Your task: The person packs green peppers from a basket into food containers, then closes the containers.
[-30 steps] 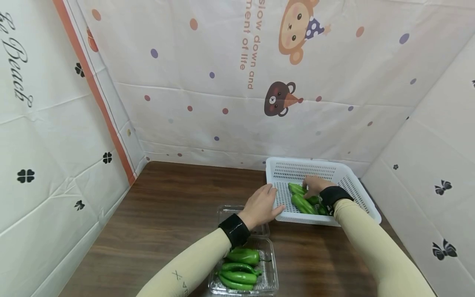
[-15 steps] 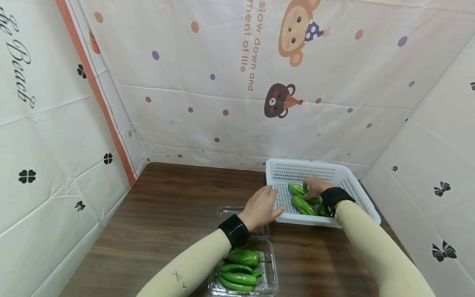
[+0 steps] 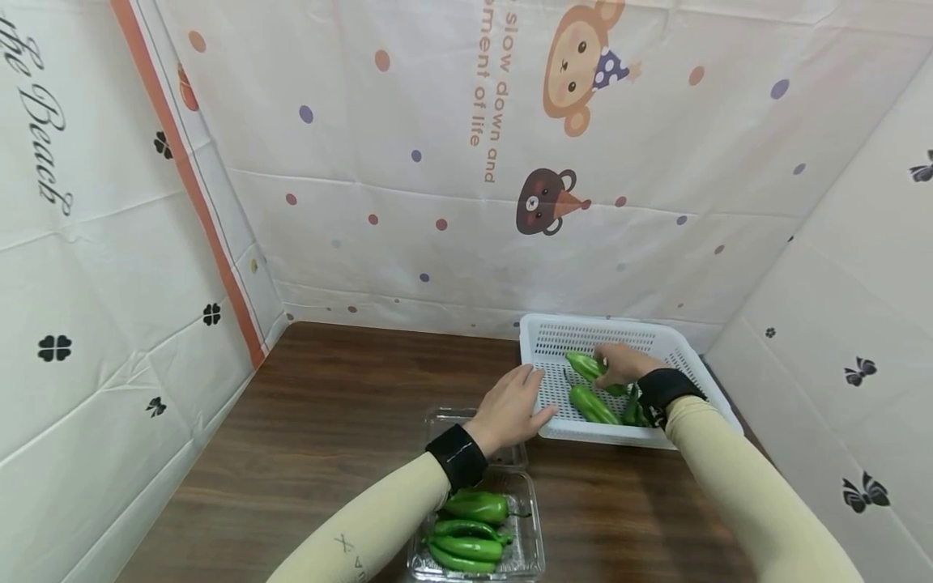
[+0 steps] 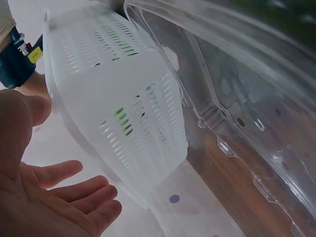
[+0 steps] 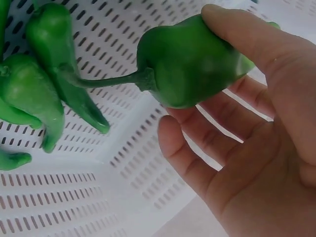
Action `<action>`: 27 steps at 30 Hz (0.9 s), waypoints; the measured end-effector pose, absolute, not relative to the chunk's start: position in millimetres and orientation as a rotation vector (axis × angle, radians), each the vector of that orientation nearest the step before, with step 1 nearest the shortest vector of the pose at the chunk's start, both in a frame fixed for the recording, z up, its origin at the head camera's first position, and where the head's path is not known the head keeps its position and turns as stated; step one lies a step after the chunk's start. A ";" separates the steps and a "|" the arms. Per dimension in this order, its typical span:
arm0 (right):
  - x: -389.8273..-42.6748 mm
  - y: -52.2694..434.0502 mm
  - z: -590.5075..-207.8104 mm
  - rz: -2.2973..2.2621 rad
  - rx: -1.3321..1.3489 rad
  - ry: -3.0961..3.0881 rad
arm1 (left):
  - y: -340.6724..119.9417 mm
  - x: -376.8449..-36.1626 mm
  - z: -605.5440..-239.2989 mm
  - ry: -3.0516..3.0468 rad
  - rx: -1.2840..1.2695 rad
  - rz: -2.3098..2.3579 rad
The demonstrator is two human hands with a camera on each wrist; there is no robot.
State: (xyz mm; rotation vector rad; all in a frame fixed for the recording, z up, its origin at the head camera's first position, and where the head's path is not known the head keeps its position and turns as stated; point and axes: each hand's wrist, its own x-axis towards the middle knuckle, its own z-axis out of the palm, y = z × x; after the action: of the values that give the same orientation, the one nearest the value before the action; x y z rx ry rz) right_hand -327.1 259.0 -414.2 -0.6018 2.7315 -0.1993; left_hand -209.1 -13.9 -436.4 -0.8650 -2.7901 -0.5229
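My right hand (image 3: 618, 363) holds a green pepper (image 3: 585, 366) just above the floor of the white slotted basket (image 3: 561, 332). The right wrist view shows thumb and fingers (image 5: 217, 123) pinching that pepper (image 5: 190, 61), its stem pointing left. More green peppers (image 3: 594, 404) lie in the basket (image 5: 74, 197) below it. My left hand (image 3: 513, 405) rests with straight fingers (image 4: 74, 192) against the basket's near left wall (image 4: 123, 113).
A clear plastic tray (image 3: 530, 546) with several green peppers (image 3: 474, 526) sits on the brown wooden table (image 3: 328, 421) under my left forearm. Printed cloth walls close in the back and both sides. The basket stands near the right wall.
My right hand has lifted one pepper off the pile in the basket. The left hand stays against the basket wall.
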 end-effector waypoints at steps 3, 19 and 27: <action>-326.8 260.2 -411.4 -0.281 -0.616 2.732 | -17.7 -207.1 -436.5 -2.771 -0.863 -0.547; -305.8 259.6 -398.3 -0.481 -0.770 2.814 | -35.9 -199.1 -435.1 -2.620 -0.885 -0.644; -287.1 250.1 -388.5 -0.557 -0.826 2.890 | -41.5 -191.7 -433.9 -2.646 -0.874 -0.653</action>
State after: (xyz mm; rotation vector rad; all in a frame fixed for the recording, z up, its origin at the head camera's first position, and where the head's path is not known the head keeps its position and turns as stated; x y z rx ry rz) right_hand -287.1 250.1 -388.5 -0.8263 2.8900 -0.5574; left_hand -191.7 -41.5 -433.9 -0.8744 -2.6458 -0.6535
